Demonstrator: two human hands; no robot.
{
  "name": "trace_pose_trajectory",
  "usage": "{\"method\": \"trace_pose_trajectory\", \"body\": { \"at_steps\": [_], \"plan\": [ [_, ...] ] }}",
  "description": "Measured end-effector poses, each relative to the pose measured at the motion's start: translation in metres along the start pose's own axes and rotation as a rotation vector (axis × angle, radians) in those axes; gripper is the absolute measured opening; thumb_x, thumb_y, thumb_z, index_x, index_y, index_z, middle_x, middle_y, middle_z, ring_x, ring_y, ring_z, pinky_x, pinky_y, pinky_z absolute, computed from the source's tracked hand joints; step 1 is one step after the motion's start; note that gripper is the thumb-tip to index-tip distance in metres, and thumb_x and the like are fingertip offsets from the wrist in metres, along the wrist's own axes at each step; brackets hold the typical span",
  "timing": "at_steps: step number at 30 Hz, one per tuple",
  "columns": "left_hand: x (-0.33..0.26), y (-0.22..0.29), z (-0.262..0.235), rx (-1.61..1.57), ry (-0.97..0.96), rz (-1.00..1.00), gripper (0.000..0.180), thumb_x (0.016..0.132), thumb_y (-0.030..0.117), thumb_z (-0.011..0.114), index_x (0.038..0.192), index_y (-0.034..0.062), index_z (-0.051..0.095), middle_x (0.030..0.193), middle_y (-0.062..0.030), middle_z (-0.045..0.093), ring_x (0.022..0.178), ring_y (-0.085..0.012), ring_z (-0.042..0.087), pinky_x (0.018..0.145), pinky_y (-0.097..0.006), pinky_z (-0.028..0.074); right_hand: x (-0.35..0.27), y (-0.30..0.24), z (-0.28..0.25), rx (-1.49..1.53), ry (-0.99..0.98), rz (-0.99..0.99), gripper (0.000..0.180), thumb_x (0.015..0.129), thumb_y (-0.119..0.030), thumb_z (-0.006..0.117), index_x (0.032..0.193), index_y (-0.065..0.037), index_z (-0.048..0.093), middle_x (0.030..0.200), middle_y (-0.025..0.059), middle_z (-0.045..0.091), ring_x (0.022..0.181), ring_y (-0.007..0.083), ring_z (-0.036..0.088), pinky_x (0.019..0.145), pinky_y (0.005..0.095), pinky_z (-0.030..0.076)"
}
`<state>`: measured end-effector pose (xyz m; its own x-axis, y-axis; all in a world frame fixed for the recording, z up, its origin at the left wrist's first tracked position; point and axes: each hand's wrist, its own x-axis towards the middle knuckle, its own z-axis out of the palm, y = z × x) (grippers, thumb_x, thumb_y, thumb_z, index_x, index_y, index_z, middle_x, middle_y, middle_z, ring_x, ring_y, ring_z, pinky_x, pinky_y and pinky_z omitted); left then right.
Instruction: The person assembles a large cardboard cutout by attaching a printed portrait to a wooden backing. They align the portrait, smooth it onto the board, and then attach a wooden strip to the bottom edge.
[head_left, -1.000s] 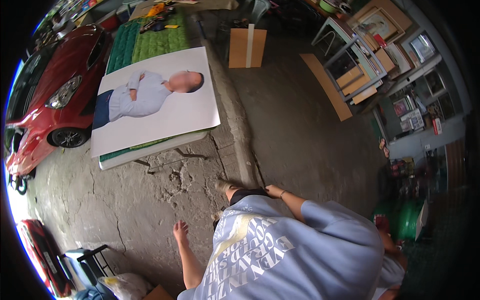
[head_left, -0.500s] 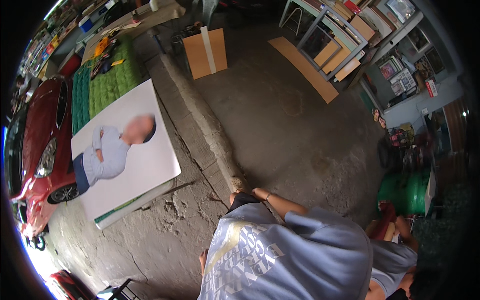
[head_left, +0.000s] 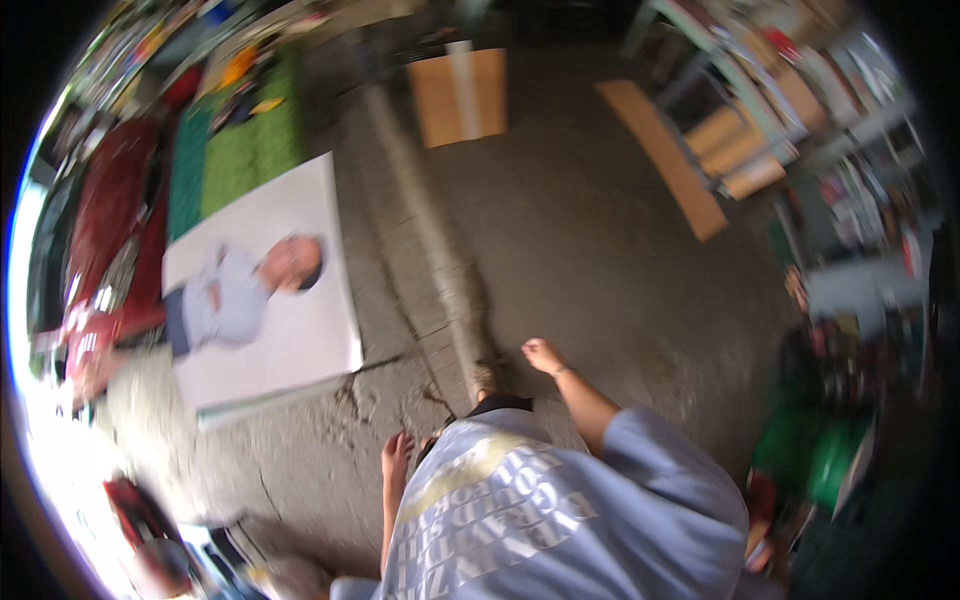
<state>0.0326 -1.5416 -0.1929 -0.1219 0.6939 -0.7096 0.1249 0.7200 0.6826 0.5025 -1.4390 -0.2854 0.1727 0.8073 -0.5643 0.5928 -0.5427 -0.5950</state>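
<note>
My left hand (head_left: pixel 397 455) hangs beside my grey-blue printed shirt (head_left: pixel 500 500), over the cracked concrete. Its fingers are loosely apart, with nothing in them. In front of my body on the right, my right hand (head_left: pixel 543 355) hovers over the dark floor, its fingers curled in and no object visible in them. A large white panel (head_left: pixel 300 350) bearing a printed picture of a person with folded arms lies to my left, nearest the left hand but apart from it.
Green tufted mats (head_left: pixel 255 150) extend beyond the panel, beside a red car (head_left: pixel 115 205). A concrete ridge (head_left: pixel 430 220) runs ahead from my feet. Farther off are a brown board with a pale strip (head_left: pixel 440 100), a long brown strip (head_left: pixel 665 160) and stacked frames; a green drum (head_left: pixel 815 455) stands right.
My right hand has moved forward and slightly right, away from my body. The left hand and forearm have come farther into view. The whole view has shifted and blurred.
</note>
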Motion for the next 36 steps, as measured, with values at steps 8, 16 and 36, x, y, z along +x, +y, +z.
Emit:
{"method": "trace_pose_trajectory", "body": {
  "at_steps": [8, 16, 36],
  "plan": [
    [-0.044, -0.026, -0.009, -0.052, 0.226, -0.220, 0.044, 0.105, 0.038, 0.058, 0.131, 0.0030, 0.065, 0.117, -0.0128, 0.074, 0.101, -0.0223, 0.072, 0.083, -0.036, 0.055, -0.018, 0.035, 0.045, -0.038, -0.344, 0.077, 0.030, 0.098, -0.030, 0.066, 0.103, -0.001, 0.074, 0.092, 0.0154, 0.077, 0.084, 0.0281, 0.074, 0.079, 0.0412, 0.056],
    [-0.124, -0.140, 0.026, -0.130, 0.562, -0.410, 0.045, 0.096, 0.042, 0.065, 0.120, 0.0044, 0.074, 0.119, -0.0198, 0.074, 0.111, -0.0340, 0.071, 0.096, -0.044, 0.053, 0.019, -0.032, 0.043, -0.361, -0.767, -0.327, 0.029, 0.101, -0.025, 0.064, 0.108, 0.001, 0.072, 0.090, 0.0126, 0.075, 0.078, 0.0194, 0.070, 0.068, 0.0351, 0.057],
    [-0.123, -0.317, -0.155, -0.371, 0.774, -0.435, 0.048, 0.093, 0.046, 0.065, 0.115, 0.0038, 0.074, 0.113, -0.0203, 0.074, 0.102, -0.0325, 0.072, 0.090, -0.043, 0.056, -0.053, -0.271, 0.328, -0.753, -0.976, -0.811, 0.033, 0.098, -0.027, 0.066, 0.106, 0.004, 0.072, 0.094, 0.0210, 0.075, 0.087, 0.0282, 0.072, 0.081, 0.0397, 0.055]
  ]
}}
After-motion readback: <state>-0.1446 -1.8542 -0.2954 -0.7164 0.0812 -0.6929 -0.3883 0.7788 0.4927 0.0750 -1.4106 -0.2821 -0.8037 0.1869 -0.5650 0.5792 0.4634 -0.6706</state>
